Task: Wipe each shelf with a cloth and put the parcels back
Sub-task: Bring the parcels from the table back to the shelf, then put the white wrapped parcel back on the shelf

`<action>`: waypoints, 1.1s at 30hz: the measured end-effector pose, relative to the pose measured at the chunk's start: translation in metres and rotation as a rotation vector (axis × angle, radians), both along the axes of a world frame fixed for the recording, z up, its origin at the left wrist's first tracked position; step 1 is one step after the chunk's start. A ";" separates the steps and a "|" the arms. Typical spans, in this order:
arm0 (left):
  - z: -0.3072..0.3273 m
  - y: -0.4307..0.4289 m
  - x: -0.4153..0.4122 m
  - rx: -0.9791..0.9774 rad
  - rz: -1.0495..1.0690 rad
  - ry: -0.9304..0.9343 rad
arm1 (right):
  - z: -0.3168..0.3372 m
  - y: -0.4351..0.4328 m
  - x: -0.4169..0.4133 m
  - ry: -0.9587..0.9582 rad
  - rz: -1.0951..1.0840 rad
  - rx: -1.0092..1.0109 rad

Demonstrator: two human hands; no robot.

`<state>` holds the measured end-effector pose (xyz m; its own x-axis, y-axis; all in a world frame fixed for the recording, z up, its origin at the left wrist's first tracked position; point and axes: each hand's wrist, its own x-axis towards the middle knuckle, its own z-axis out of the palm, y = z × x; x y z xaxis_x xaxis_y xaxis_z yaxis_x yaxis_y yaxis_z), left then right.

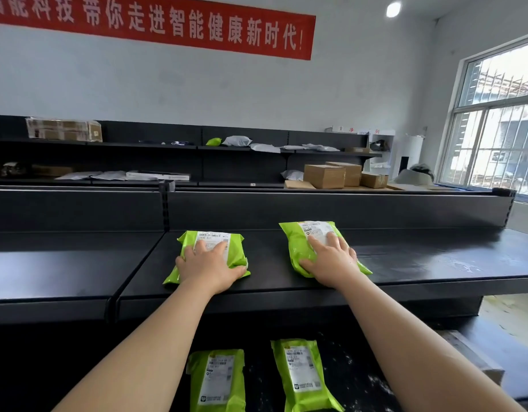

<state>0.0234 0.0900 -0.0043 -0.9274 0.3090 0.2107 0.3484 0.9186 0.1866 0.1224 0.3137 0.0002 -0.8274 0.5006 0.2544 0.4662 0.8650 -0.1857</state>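
Top shelf point(420, 263) bearing left parcel point(188, 242) and right parcel point(295, 239), well apart, with left hand point(210, 267) and right hand point(331, 258) spread flat, one pressing each. Likely fault: glossy film sliding under a flat palm, near ends close to the front lip point(286, 289) and liable to tip towards the lower shelf point(354, 376). Open room behind, up to the back panel point(316, 209), and along the right.

The red wall banner point(155, 28) reads "带你走进智能健康新时代!"; the parcel labels point(212, 240) are illegibly small.

White wall point(197, 84) with red banner point(155, 28), far black shelving point(167, 147), barred window point(494, 129) right, ceiling lamp point(393, 8).
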 end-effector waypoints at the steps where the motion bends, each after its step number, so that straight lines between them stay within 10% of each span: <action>1: 0.000 0.000 0.000 -0.001 0.000 0.008 | 0.000 0.000 0.000 -0.003 0.001 -0.006; 18: -0.001 0.018 0.023 0.317 -0.164 0.254 | 0.018 -0.005 0.033 0.231 0.014 -0.096; 33: -0.014 0.118 0.144 0.775 -0.763 -0.162 | -0.015 0.020 0.191 0.440 -0.139 -0.353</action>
